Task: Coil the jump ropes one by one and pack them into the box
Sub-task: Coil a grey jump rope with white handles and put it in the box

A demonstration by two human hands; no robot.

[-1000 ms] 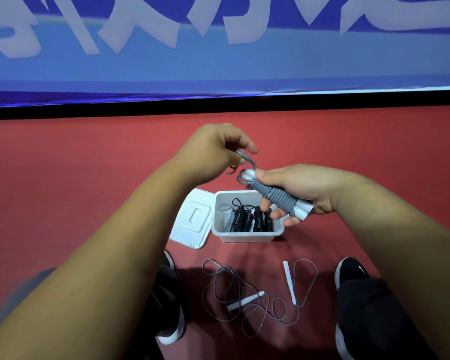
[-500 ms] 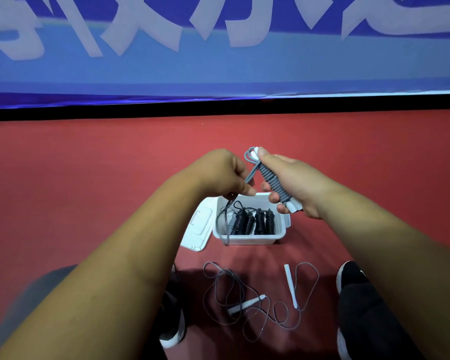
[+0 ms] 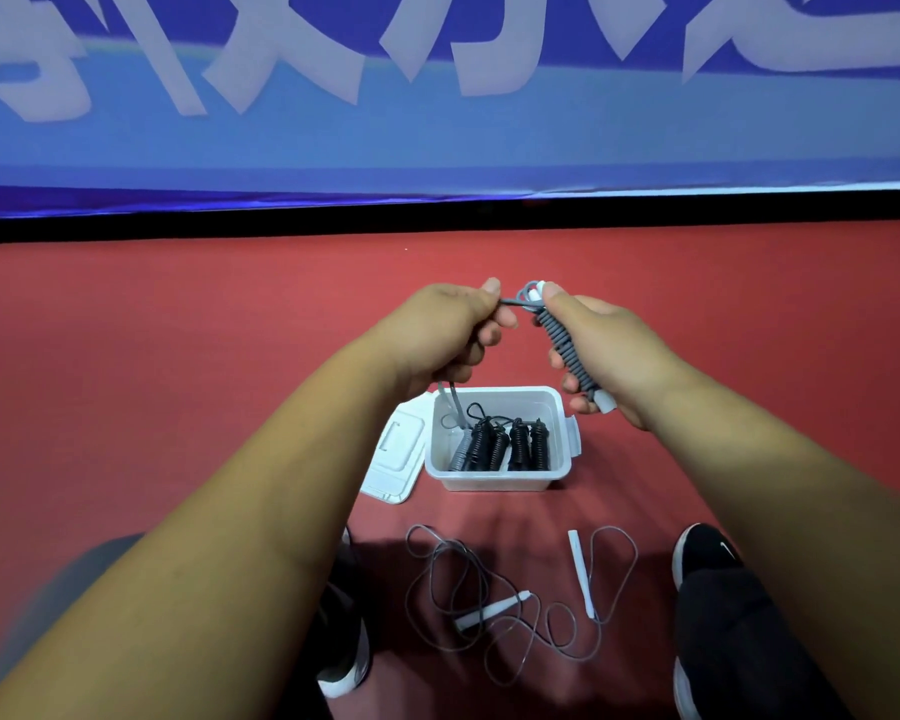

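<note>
Left hand (image 3: pixel 453 330) now level with right, up from lower pull half second ago; we see it pinching cord taut, slack tail (image 3: pixel 450 402) hanging below grip, over box (image 3: pixel 559 472); we judge final tie-off under way, packing next; rope (image 3: pixel 562 345) between hands: grey, wound tight round white handles, small loop at top just beside left pinch; right hand (image 3: pixel 609 350) curled round bundle, thumb at top end; below both grips, box holds black coils (image 3: pixel 515 449), one grey; nearer us, loose rope (image 3: pixel 489 589) lies uncoiled.
</note>
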